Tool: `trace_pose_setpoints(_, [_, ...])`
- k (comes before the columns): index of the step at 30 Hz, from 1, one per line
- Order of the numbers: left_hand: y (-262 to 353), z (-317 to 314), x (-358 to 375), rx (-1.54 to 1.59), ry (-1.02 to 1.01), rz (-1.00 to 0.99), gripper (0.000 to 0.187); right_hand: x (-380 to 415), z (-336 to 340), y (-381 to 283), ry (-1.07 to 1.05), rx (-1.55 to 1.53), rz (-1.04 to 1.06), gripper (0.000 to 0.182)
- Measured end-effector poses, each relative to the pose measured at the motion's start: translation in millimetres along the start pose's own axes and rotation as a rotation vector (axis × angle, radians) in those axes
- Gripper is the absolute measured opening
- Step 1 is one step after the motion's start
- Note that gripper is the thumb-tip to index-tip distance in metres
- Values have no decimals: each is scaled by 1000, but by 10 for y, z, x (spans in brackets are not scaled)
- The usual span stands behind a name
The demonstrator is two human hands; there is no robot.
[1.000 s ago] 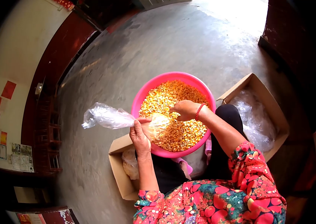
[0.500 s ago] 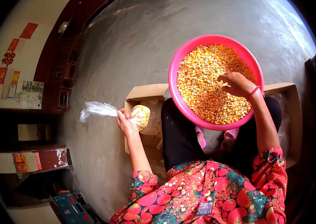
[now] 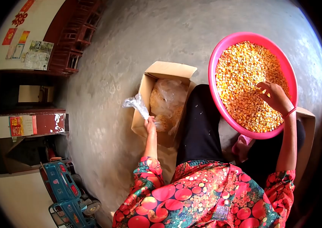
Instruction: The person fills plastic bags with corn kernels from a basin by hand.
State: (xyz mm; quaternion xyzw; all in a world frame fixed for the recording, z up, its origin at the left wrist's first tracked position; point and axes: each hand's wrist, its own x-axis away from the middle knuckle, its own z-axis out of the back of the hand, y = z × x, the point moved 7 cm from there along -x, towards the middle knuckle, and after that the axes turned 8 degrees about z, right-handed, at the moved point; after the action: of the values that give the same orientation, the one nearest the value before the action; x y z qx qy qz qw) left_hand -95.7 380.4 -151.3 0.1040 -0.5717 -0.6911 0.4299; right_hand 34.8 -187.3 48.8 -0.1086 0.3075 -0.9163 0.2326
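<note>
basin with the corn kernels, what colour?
Pink. The basin shows plainly in the head view, the right hand resting on the yellow kernels.

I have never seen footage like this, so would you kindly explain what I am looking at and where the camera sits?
There is no machine here: a camera worn on a person's head looks down at their own two bare hands, and the wide lens bends the edges. The left hand holds a clear plastic bag with some corn in it, over an open cardboard box that holds filled bags. The right hand rests in a pink basin full of corn kernels. Everything stands on a grey concrete floor.
</note>
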Motion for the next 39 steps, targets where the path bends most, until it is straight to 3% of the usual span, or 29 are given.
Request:
trace_pose_setpoints(4, [-134,18,-174,-109,43,-84,23,2,-44,79,-9,-39,-17,27])
trace_pose_setpoints(6, [-161,-119,-166,-6,-4,-226,23,-5,-43,85,8,-20,23,28])
trace_pose_setpoints(7, [-194,-183,-167,-113,-6,-237,24,-6,-31,86,10,-18,20,28])
trace_pose_setpoints(9, [-337,-267,-128,-627,77,-171,25,2,-25,74,-4,-56,-11,28])
trace_pose_setpoints(12, [-631,-530,36,-813,-90,-358,25,1,-26,74,-22,-35,-34,28])
trace_pose_setpoints(16, [-942,-638,177,-992,-181,-440,25,17,-36,121,-1,-43,-13,27])
trace_pose_setpoints(25, [-1165,-491,-195,-1106,-180,-666,26,18,-67,139,8,14,25,26])
trace_pose_setpoints(28, [-979,-640,43,-982,-532,-640,31,12,-93,169,24,23,53,27])
trace_pose_setpoints(29, [-753,-710,251,-979,-538,-644,31,8,-93,157,24,43,59,27])
trace_pose_setpoints(31, [-773,-688,537,-452,-604,388,36,3,-106,172,30,60,69,28])
trace_pose_setpoints(32, [-798,-679,516,-450,-614,384,36,1,-94,158,34,67,63,28])
trace_pose_setpoints(34, [-1036,-525,441,-370,-623,577,38,12,-62,120,-8,19,-29,29])
trace_pose_setpoints(36, [-1424,-475,265,-441,-688,670,37,14,-114,208,53,93,87,27])
trace_pose_setpoints(39, [-1527,-520,250,-499,-737,727,36,-6,-124,211,33,76,36,27])
